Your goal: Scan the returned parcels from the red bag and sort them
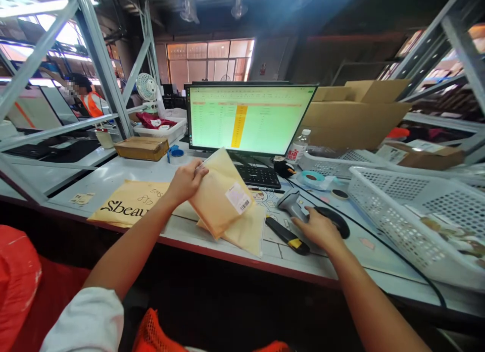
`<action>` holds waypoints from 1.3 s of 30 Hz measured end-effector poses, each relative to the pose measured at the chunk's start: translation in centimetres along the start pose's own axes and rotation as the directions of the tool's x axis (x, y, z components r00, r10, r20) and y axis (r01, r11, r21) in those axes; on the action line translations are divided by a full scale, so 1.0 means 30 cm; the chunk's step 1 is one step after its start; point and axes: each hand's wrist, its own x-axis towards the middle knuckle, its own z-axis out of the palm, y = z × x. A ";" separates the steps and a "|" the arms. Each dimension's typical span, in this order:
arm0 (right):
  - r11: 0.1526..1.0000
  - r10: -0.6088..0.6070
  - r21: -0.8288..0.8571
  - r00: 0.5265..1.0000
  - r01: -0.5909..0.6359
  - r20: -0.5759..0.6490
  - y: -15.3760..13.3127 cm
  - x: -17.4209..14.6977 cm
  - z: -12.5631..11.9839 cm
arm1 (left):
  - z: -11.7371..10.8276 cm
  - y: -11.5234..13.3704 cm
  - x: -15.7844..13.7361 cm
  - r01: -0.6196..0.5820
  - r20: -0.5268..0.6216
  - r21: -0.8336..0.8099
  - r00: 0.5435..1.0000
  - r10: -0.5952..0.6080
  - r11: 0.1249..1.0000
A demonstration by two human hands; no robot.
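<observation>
My left hand (186, 181) is closed on the upper left edge of a frosted, yellowish plastic bag (215, 190), lifted and tilted above the table. A white barcode label shows on its lower right face. Beneath it lies another pale plastic bag (248, 231). To the left, partly behind my forearm, is a yellow mailer bag (121, 205) with black lettering. My right hand (322, 230) is closed round the handle of a grey barcode scanner (291, 203), whose head points toward the monitor. Just left of that hand lies a black and yellow utility knife (288, 236).
A monitor (246, 122) and keyboard (259, 176) stand behind the bags. Perforated white baskets (401, 220) line the right side, and a black cable (394, 258) crosses the table. A cardboard box (142, 148), tape rolls (312, 179) and a bottle (298, 146) sit farther back.
</observation>
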 end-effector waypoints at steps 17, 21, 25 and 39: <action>0.998 -0.011 0.059 0.973 -0.003 0.232 -0.111 0.034 -0.140 | 0.340 -0.289 -0.175 0.442 0.152 -0.215 0.896 -0.418 0.871; 0.929 -0.192 0.371 0.860 0.003 0.473 -0.131 -0.015 -0.280 | 0.346 -0.307 -0.178 0.450 0.171 -0.228 0.892 -0.419 0.864; 0.909 -0.226 0.409 0.732 -0.078 0.643 -0.237 -0.107 -0.385 | 0.347 -0.309 -0.183 0.450 0.161 -0.227 0.892 -0.422 0.864; 0.929 -0.184 0.365 0.784 -0.058 0.593 -0.227 -0.106 -0.417 | -0.002 -0.298 -0.049 0.366 -0.133 0.106 0.927 -0.352 0.924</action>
